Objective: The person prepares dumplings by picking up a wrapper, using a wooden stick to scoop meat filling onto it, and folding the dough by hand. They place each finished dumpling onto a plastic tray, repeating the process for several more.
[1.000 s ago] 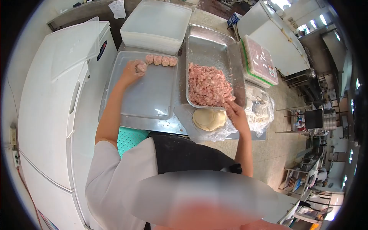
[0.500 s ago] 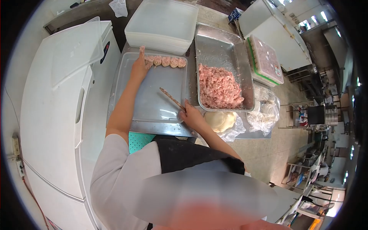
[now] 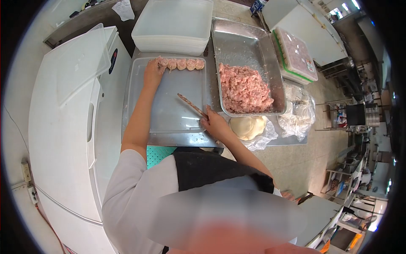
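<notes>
My left hand (image 3: pixel 154 73) is at the far left corner of a shallow translucent plastic tray (image 3: pixel 169 101), its fingers curled round the leftmost meat-filled dumpling (image 3: pixel 163 62). That dumpling belongs to a row of several dumplings (image 3: pixel 181 64) along the tray's far edge. Just past the tray's near right corner, my right hand (image 3: pixel 215 124) grips a flat, narrow spatula (image 3: pixel 192 104) smeared with meat. Its blade points up and left over the tray. Right of the tray, a deep metal pan (image 3: pixel 241 42) holds a heap of minced meat (image 3: pixel 245 89).
A stack of plastic trays (image 3: pixel 172 27) stands beyond the work tray. Pale dough (image 3: pixel 248 128) sits on plastic by the pan, near a plastic bag (image 3: pixel 298 112). A green-rimmed box (image 3: pixel 294 55) lies right of the pan. A white refrigerator (image 3: pixel 63 114) stands at left.
My left hand has drawn in, its raised finger now curled down at the leftmost dumpling. My right hand still holds the spatula in nearly the same place. The camera view has shifted slightly.
</notes>
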{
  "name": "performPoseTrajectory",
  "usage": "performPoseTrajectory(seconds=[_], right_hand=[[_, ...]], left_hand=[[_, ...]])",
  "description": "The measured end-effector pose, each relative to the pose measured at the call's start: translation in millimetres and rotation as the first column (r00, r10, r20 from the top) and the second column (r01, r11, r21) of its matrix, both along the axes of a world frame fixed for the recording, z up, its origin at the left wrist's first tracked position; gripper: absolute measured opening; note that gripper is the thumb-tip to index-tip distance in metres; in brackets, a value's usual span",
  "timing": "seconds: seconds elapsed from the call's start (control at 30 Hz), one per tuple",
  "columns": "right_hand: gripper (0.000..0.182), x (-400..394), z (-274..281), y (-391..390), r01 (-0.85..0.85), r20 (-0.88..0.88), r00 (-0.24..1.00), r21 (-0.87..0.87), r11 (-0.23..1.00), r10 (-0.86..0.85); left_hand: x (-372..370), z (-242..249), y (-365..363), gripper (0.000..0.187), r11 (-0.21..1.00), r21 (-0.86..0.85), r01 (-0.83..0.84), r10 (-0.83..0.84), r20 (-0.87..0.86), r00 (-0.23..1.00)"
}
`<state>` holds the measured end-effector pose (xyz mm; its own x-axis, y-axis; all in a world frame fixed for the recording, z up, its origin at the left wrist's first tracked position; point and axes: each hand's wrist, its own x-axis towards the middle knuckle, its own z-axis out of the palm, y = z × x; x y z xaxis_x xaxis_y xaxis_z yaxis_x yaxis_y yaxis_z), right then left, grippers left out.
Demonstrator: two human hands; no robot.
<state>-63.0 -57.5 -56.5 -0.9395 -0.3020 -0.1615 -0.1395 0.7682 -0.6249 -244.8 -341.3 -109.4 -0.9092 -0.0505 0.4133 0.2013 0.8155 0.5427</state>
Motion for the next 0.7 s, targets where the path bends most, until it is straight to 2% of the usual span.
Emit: performPoseTrajectory(seconds=[0.13, 0.2, 0.23, 0.3, 0.4, 0.5, 0.63, 0.7], right_hand=[[0.058, 0.3, 37.5, 2.9, -0.024, 0.042, 0.999, 0.061, 0.998, 0.022], [0.054, 5.3, 51.2, 10.4, -0.009, 0.023, 1.000, -0.009, 1.000, 0.010], [0.054, 8.2, 57.3, 14.1, -0.009, 0.023, 1.000, -0.017, 1.000, 0.010], [0.049, 14.5, 68.5, 21.1, 0.005, -0.041, 0.999, -0.105, 0.994, -0.009], [0.047, 22.1, 83.4, 34.3, 0.040, -0.067, 0.996, -0.171, 0.984, -0.053], [0.045, 25.6, 96.2, 50.8, 0.060, -0.100, 0.992, -0.192, 0.980, -0.080], [0.042, 29.9, 101.8, 77.8, 0.062, -0.098, 0.992, -0.166, 0.984, -0.079], [0.040, 29.5, 101.5, 97.5, 0.048, -0.125, 0.990, -0.163, 0.986, -0.069]], left_hand=[[9.7, 14.7, 0.5, 0.047, 0.996, -0.082, 0.038, -0.041, -0.029, 0.999], [21.6, 29.3, 5.1, 0.043, 1.000, -0.012, 0.005, -0.008, -0.206, 0.979], [31.3, 37.9, 9.4, 0.043, 1.000, -0.020, 0.005, -0.009, -0.206, 0.979], [48.4, 51.7, 17.8, 0.037, 0.995, -0.030, -0.098, 0.101, 0.124, 0.987], [46.8, 20.8, 25.6, 0.028, 0.982, -0.154, -0.113, 0.125, 0.068, 0.990], [38.5, 15.9, 34.9, 0.023, 0.969, -0.180, -0.167, 0.191, 0.125, 0.974], [34.5, 13.7, 42.6, 0.024, 0.960, -0.220, -0.173, 0.200, 0.110, 0.974], [47.7, 21.7, 46.7, 0.019, 0.977, -0.188, -0.099, 0.134, 0.185, 0.974]])
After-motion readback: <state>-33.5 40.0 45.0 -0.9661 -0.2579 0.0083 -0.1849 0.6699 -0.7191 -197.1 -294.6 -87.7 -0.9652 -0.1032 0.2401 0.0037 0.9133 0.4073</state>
